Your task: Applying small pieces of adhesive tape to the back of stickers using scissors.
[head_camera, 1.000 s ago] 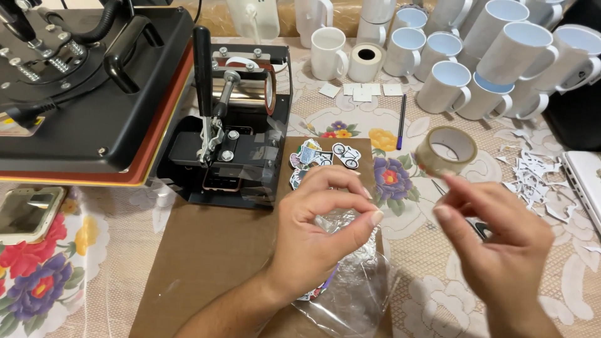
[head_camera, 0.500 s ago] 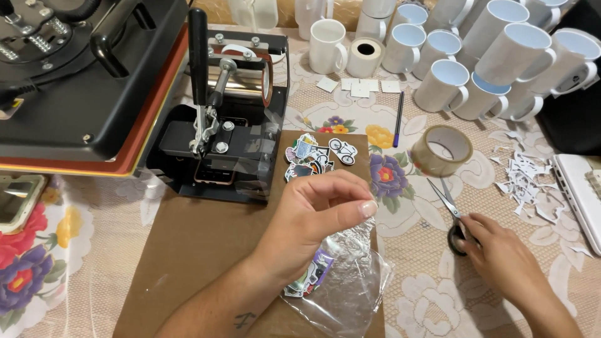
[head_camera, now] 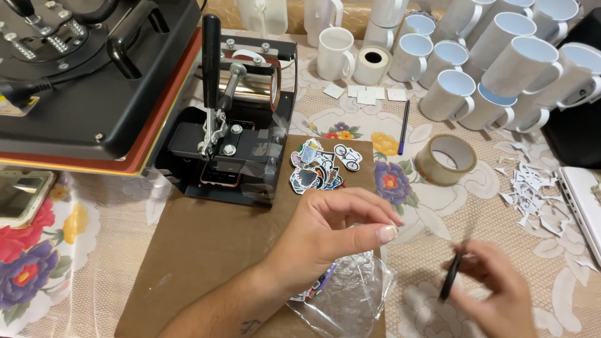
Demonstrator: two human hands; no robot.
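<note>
Mugs (head_camera: pixel 501 69) crowd floral tablecloth (head_camera: pixel 37 250) beside mug press (head_camera: pixel 241 125).

Both arms are showing bare, with no sleeve reaching into view. The left hand (head_camera: pixel 325 241) is wearing no ring, glove or watch that can be seen; its thumbnail is showing short, pale and neatly trimmed. On the underside of the left forearm, at the near edge of the view, a small dark tattoo (head_camera: pixel 249 325) is peeking out, too cut off to read its shape. The right hand (head_camera: pixel 494 291) is appearing blurred, wearing nothing visible either.
</note>
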